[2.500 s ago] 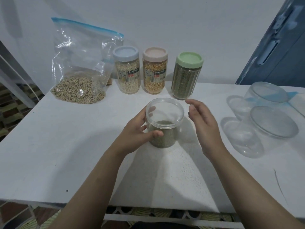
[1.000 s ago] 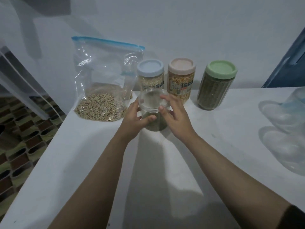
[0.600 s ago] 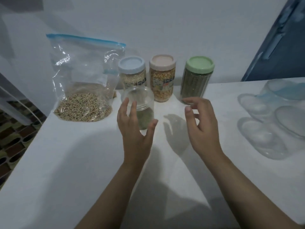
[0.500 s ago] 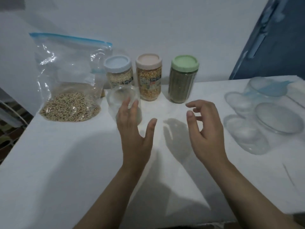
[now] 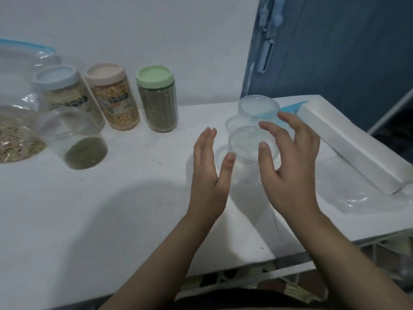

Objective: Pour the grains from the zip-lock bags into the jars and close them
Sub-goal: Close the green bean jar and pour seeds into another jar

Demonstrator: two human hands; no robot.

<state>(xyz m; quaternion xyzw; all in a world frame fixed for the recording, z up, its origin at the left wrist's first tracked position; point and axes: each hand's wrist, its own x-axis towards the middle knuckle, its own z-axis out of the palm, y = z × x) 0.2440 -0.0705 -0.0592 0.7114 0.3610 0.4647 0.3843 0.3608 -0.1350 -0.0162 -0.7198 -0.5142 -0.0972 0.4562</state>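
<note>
An empty clear plastic jar (image 5: 247,148) with a clear lid stands right of the table's middle. My left hand (image 5: 210,173) is open just left of it and my right hand (image 5: 288,157) is open just right of it, fingers curved, neither clearly touching. A second clear jar (image 5: 257,108) stands behind it. At the left, a clear lidded jar (image 5: 76,139) holds a little green grain. Next to it, at the frame's left edge, a zip-lock bag (image 5: 15,139) of pale grain stands.
Three filled jars stand at the back: blue lid (image 5: 64,92), pink lid (image 5: 111,97), green lid (image 5: 157,98). A white foam block (image 5: 357,144) and an empty plastic bag (image 5: 362,198) lie at the right. The white table (image 5: 111,209) ends near my arms; a blue door (image 5: 335,52) stands behind.
Both hands let go of the green-grain jar after setting it near the bag, then moved right to either side of the empty clear jar. The view swung right.
</note>
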